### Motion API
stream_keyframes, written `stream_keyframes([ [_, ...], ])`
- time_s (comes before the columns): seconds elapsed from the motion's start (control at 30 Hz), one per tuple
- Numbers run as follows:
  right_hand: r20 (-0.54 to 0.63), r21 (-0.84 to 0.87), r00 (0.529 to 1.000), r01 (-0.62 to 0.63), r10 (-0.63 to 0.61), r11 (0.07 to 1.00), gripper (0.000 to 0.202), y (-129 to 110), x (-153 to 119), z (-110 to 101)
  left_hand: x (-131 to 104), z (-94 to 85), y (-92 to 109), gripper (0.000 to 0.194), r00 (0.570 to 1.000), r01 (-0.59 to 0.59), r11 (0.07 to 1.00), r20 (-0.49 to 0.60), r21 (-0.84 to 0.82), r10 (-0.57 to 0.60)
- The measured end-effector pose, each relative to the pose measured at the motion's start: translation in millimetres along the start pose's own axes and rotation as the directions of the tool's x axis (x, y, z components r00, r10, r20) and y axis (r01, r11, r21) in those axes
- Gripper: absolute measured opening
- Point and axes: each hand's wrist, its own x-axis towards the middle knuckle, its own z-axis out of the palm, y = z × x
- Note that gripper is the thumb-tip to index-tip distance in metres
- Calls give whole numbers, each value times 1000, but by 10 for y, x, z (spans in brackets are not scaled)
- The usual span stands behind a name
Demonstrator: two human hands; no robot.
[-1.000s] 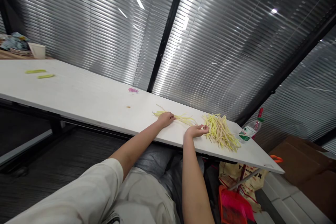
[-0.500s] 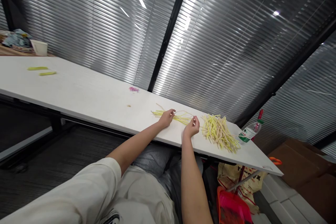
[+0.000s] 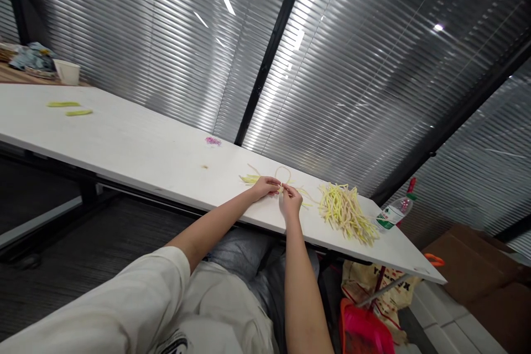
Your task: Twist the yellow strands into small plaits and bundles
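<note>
A thin pale strand point(image 3: 284, 167) rises in a loop just beyond my fingertips. My left hand point(image 3: 265, 187) and my right hand point(image 3: 292, 199) meet over the table, both closed in a pinch on this strand where its ends come together. Beneath and beside them lies a small bunch of yellow-green strands point(image 3: 250, 179), its middle covered by my hands. To the right of my right hand spreads a big loose pile of yellow and pale strands point(image 3: 346, 211). Their exact kind is too small to tell.
Two yellow-green bundles point(image 3: 63, 104) lie at the far left of the white table point(image 3: 136, 138). A small purple-pink heap point(image 3: 213, 141) is near the back edge. A plastic bottle point(image 3: 396, 212) lies tilted at the right end; a red dustpan point(image 3: 367, 329) stands below. A white cup point(image 3: 67, 72) stands at far left.
My right hand has moved left to meet my left hand. The strand, before stretched between the two hands, now stands up in a loop.
</note>
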Motion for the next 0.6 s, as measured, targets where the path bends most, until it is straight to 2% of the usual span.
stream_keyframes([
  [0.23, 91, 42, 993, -77, 73, 996, 35, 28, 20, 16, -36, 15, 54, 25, 1000, 1, 999, 24, -32, -1],
  [0.6, 107, 106, 992, -75, 64, 991, 46, 58, 25, 31, 5, -35, 1, 33, 999, 22, 983, -27, -180, -27],
])
